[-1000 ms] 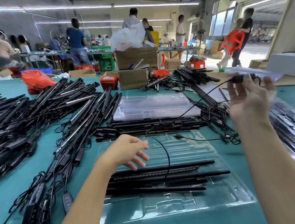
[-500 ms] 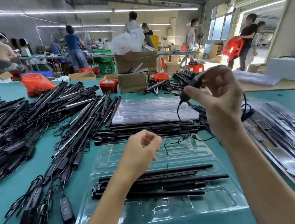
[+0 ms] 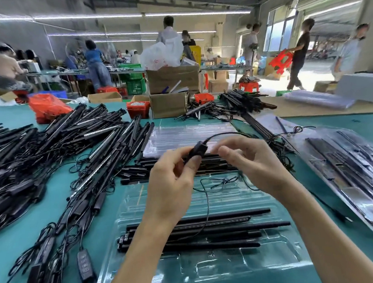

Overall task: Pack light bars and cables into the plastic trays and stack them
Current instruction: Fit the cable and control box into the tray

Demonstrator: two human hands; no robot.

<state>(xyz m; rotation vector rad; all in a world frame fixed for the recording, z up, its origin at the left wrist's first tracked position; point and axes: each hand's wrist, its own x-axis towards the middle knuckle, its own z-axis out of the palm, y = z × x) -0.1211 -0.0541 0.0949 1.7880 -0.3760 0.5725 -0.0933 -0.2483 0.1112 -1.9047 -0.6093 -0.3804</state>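
Both hands have come together since a moment ago: left hand (image 3: 171, 185) now pinches the small black plug (image 3: 198, 150) that the right hand (image 3: 253, 165) carried; right fingers are curled loosely beside it, gripping nothing I can see. Thin cable (image 3: 207, 203) droops into the clear ribbed plastic tray (image 3: 213, 271) holding several matte black light bars (image 3: 210, 231).

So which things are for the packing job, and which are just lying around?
For the job:
- left hand and right hand holding the cable plug
- clear tray
- light bars in it
- stack of empty trays

Just lying around:
- cardboard boxes
- red bag
- white plastic bag
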